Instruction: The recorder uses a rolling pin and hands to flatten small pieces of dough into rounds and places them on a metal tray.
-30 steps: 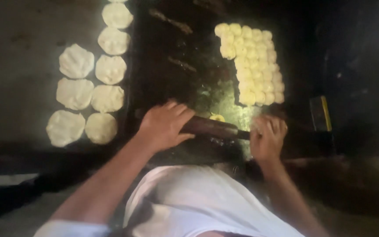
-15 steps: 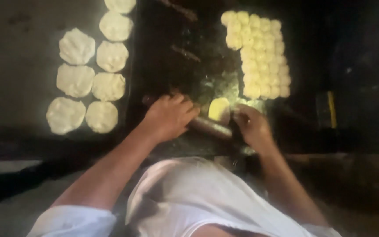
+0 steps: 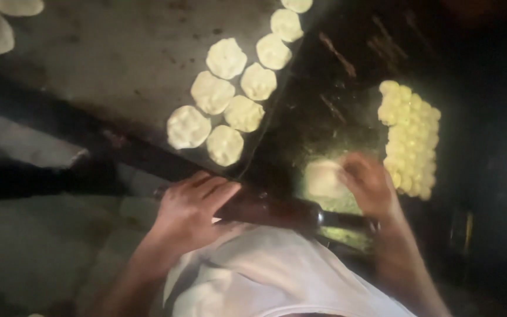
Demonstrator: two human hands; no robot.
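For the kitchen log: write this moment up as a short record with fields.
left hand: left hand rests on the dark rolling pin
right hand: right hand touches a flattened dough piece on the dark board
dough balls: a block of small pale dough balls lies beyond the right hand
rolled discs: flat rounds lie in two rows on the grey slab
clothing: white shirt

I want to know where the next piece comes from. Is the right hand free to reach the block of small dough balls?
Probably yes: the right hand rests on a flattened dough piece, beside the dough balls, nothing between them.
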